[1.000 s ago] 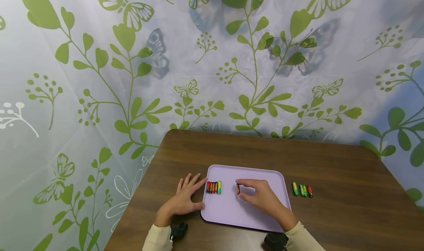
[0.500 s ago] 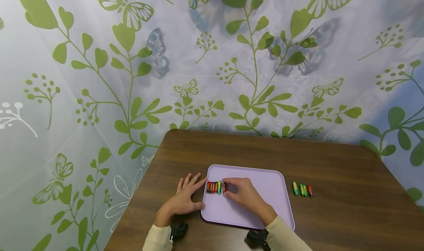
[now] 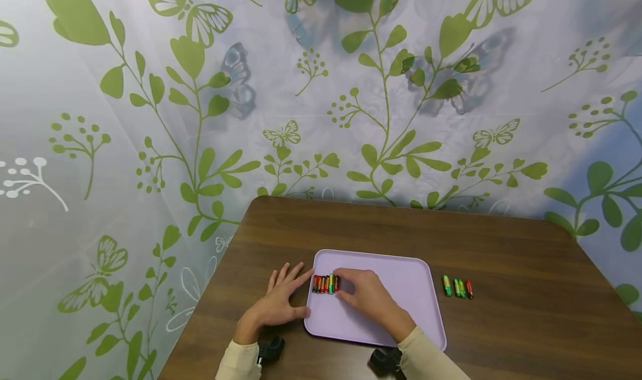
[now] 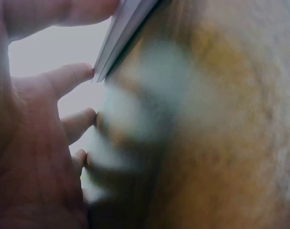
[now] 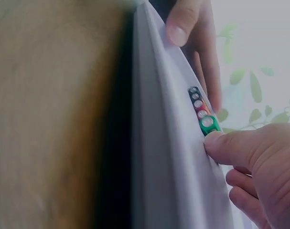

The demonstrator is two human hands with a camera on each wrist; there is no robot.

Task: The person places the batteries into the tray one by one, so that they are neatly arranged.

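A lilac tray [image 3: 401, 279] lies on the wooden table. Along its left side several small batteries [image 3: 322, 284] stand in a row side by side, mostly red and black, with a green one [image 3: 331, 284] near the right end. My right hand [image 3: 370, 297] pinches a red and black battery [image 3: 337, 284] between thumb and fingers, right beside the green one. In the right wrist view the thumb [image 5: 216, 145] covers most of that battery. With its fingers spread, my left hand [image 3: 278, 303] touches the tray's left rim; in the left wrist view a fingertip [image 4: 85, 71] meets the rim.
On the table right of the tray lie two green batteries [image 3: 459, 288], another green one [image 3: 447, 286] and a red one [image 3: 469, 289]. A patterned curtain [image 3: 321, 90] hangs behind the table [image 3: 526, 291].
My right hand has moved left over the tray with the red and black battery, bringing it up beside the green one. The left hand has stayed at the rim.
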